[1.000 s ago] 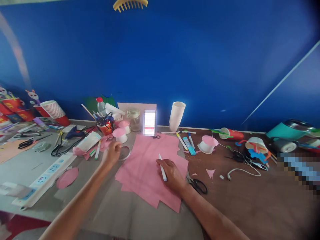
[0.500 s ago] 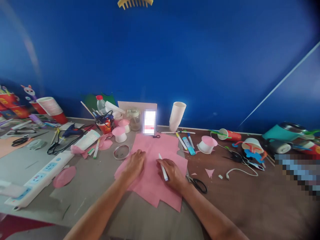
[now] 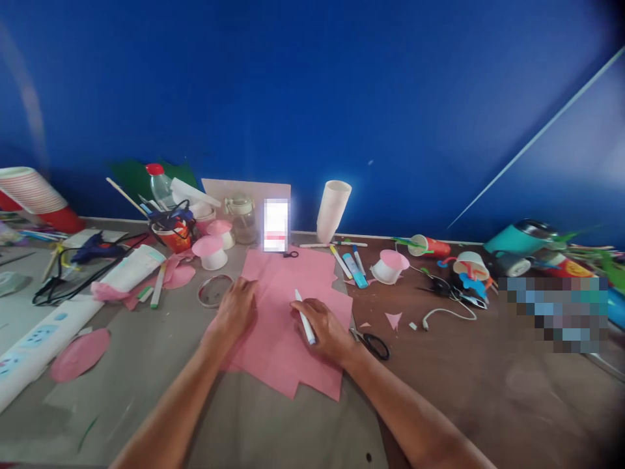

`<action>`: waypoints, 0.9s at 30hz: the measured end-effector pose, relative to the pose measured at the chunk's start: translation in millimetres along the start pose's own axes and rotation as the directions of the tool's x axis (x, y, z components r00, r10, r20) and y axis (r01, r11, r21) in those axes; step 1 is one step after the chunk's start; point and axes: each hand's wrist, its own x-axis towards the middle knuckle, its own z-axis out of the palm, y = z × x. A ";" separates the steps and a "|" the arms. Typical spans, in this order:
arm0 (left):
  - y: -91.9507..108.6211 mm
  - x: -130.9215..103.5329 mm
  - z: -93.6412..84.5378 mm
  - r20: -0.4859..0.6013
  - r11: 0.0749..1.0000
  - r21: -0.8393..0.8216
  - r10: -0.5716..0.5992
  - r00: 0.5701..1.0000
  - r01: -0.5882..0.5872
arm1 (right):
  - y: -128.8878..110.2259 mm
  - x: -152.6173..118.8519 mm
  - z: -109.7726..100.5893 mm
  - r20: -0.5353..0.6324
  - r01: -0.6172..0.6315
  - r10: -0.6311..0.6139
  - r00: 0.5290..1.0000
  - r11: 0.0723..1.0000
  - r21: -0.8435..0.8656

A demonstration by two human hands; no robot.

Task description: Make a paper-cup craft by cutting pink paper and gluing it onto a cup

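Observation:
Sheets of pink paper (image 3: 278, 355) lie in an overlapping pile in front of me. My left hand (image 3: 237, 306) rests palm down on the left part of the pile, fingers extended and a little bent. A white marker (image 3: 305, 320) is in my right hand (image 3: 327, 326), which lies over the right half of the paper. Whether the marker's tip touches the sheet is hard to make out. Just left of my left hand lies a clear roll of tape (image 3: 215, 291). Black-handled scissors (image 3: 375, 346) are to the right of my right hand.
Behind the paper stand a lit phone (image 3: 276, 225), a glass jar (image 3: 241, 220) and a stack of white cups (image 3: 334, 212). Pink-topped cups (image 3: 389, 266) stand on both sides. A power strip (image 3: 43, 342) and a glue gun (image 3: 100, 247) are at left; cables lie right.
The view has swung right and slightly down, so everything sits further left and higher. My left hand has slid a little left on the paper. My right hand still holds the marker.

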 end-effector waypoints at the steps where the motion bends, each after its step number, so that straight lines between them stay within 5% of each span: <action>1: -3.1 0.6 2.2 -0.022 1.000 -0.030 0.008 1.000 -0.008 | -0.4 0.1 -0.5 0.006 -0.007 0.007 1.000 1.000 -0.001; 8: -13.7 3.6 14.2 -0.188 0.967 -0.249 0.006 0.982 -0.054 | 1.1 -1.0 0.1 0.022 -0.003 0.003 1.000 1.000 -0.008; 17: -3.1 6.8 6.5 -0.164 0.870 -0.493 -0.106 0.981 0.011 | -1.0 -1.2 -0.1 -0.033 0.000 0.000 0.999 1.000 -0.008; 19: 7.3 6.6 0.0 -0.031 0.715 -0.685 -0.222 0.975 0.141 | -3.4 -0.5 -2.9 -0.138 0.040 -0.040 0.990 0.999 -0.008; 22: 23.3 4.8 -9.7 0.217 0.262 -0.924 -0.246 0.945 0.280 | -9.2 0.7 -9.1 -0.261 0.124 -0.129 0.957 0.992 -0.035; 25: 32.9 2.2 -16.8 0.308 -0.129 -0.950 -0.214 0.927 0.285 | -16.8 1.0 -12.5 -0.288 0.211 -0.226 0.931 0.974 -0.082; 27: 34.7 0.4 -19.3 0.366 -0.284 -0.908 -0.185 0.912 0.307 | -21.9 0.7 -11.5 -0.260 0.267 -0.291 0.921 0.955 -0.127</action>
